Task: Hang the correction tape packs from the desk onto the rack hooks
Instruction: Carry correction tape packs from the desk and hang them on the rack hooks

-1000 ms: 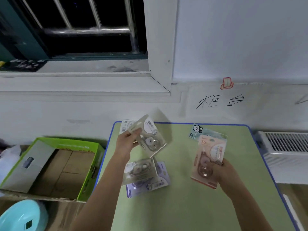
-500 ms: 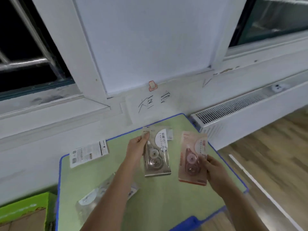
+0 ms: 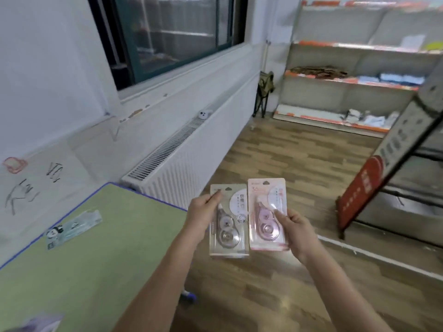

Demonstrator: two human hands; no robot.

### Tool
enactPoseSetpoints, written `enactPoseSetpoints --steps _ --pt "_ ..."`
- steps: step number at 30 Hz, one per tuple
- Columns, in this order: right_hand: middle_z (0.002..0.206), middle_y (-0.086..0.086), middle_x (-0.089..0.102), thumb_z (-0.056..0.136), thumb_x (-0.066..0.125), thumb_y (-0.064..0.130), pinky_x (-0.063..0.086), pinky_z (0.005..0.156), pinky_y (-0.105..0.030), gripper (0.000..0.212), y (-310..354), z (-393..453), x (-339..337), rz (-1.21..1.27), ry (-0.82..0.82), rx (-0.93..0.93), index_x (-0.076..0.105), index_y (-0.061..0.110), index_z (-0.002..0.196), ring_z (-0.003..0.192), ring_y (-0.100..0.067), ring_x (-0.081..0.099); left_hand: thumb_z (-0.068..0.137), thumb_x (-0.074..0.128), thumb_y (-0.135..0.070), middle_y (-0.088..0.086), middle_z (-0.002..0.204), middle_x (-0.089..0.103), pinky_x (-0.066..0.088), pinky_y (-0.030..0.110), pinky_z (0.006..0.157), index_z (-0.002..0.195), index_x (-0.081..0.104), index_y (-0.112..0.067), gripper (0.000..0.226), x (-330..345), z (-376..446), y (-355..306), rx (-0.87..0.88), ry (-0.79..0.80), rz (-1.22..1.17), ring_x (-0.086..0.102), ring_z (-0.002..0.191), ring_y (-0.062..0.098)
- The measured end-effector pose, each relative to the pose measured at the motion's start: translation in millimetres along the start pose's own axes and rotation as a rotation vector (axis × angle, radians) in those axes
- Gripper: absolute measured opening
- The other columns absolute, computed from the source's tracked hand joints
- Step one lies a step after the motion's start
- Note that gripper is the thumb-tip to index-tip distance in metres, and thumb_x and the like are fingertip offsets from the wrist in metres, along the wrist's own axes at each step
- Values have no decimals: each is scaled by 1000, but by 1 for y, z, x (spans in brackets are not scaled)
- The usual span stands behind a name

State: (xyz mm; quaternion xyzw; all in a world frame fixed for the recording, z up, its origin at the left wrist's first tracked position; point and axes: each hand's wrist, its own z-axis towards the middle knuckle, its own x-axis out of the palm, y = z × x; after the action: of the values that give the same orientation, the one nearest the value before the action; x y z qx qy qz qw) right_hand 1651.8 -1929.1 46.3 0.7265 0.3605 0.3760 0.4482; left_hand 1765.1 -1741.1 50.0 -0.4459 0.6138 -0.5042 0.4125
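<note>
Head view: two hands up, one correction tape pack in each. Left hand (image 3: pixel 203 218) pinches the grey-white pack (image 3: pixel 229 221) at its top-left edge; right hand (image 3: pixel 296 232) grips the pink pack (image 3: pixel 267 215) along its right side. Both packs upright, side by side, edges just touching or nearly so, held over the wood floor (image 3: pixel 275 159), past the desk's 3 o'clock edge. Desk (image 3: pixel 107 248) at 8 o'clock, green top, blue rim. On it: one panda-print pack (image 3: pixel 73 228) lying flat, near the far edge, plus one blurred purple item (image 3: pixel 36 324) at the bottom-left corner, can't tell what it is. Rack (image 3: pixel 405 164) at 3 o'clock, hooks not discernible. Shelving (image 3: pixel 354 68) at 1 o'clock.
</note>
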Motion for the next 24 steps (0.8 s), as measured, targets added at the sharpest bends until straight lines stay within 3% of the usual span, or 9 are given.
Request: enactPoseSetpoints --steps 4,8,10,12,16,20,24 --pt "84 -14 73 97 51 10 53 46 -27 16 22 -62 -99 9 -216 -102 63 2 102 62 -23 70 81 64 -56 4 67 59 41 18 60 80 65 -13 43 113 -31 -16 39 273 66 56 62 14" --pt "84 -10 73 96 53 10 54 56 -28 15 47 -111 -191 10 -431 -211 66 5 99 67 -21 69 74 61 -70 7 84 65 49 36 80 87 72 -20 52 225 -50 -35 89 515 122 60 78 21" --pt "80 -7 73 96 52 9 55 57 -29 14 58 -132 -234 34 -523 -244 65 6 97 64 -20 68 64 63 -77 9 84 67 50 42 83 85 73 -19 62 279 -60 -44 103 596 131 63 80 25" --pt "79 -7 72 96 52 9 56 59 -31 13 69 -149 -273 52 -605 -267 65 5 98 63 -20 67 69 64 -71 12 87 73 49 47 89 85 73 -21 54 330 -72 -54 133 670 144 68 86 30" --pt "79 -6 71 96 53 12 51 48 -26 12 89 -173 -350 53 -743 -301 65 13 94 60 -20 66 84 64 -51 7 91 75 49 48 96 89 74 -22 31 425 -98 -74 174 795 144 68 96 28" --pt "82 -6 71 96 53 11 53 60 -30 13 106 -178 -424 62 -859 -337 66 13 92 68 -24 65 76 66 -62 4 90 74 49 48 95 84 75 -19 45 513 -104 -86 224 912 164 69 93 28" --pt "84 -8 71 96 54 11 53 72 -40 12 132 -168 -503 85 -917 -376 66 10 95 71 -26 64 90 61 -40 6 88 75 52 39 86 87 74 -17 26 604 -100 -107 258 977 147 69 94 30"
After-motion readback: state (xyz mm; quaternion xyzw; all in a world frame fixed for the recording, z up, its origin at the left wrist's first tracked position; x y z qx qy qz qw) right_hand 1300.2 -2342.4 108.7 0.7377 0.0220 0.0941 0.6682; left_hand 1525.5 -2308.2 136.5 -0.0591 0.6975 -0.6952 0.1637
